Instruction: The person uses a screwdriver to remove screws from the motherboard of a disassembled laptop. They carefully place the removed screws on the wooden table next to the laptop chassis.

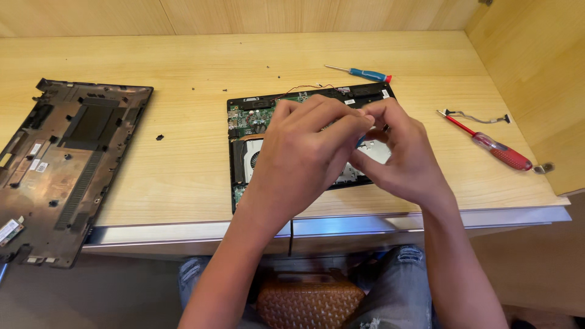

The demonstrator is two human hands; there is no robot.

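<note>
Head view of a wooden counter [183, 170] carrying an opened laptop chassis [244, 122], which lies near the middle of the front edge with its circuit board [250, 116] and cooling fan [251, 157] exposed. The left hand [301, 155] and right hand [399, 155] meet directly above the chassis, fingers curled inward and fingertips touching or nearly touching over its right half. Both are narrowed to a pinch around something small between them; a sliver of blue and a dark speck show at the fingertips, but what is gripped cannot be told. A thin red and black wire [311, 86] runs along the chassis's rear edge.

The removed bottom cover [67, 164] lies inner face up at the left end of the counter, overhanging the front edge. Behind the chassis, toward the back right, rests a blue-handled screwdriver [365, 74]. A red-handled screwdriver [490, 146] lies near the right edge, with a short loose cable [478, 117] just behind it. Several small dark screws [159, 137] are scattered on the counter between the cover and the chassis.

Below the front edge appear the person's knees in torn jeans [396, 286] and a brown woven bag [308, 301] between them.
</note>
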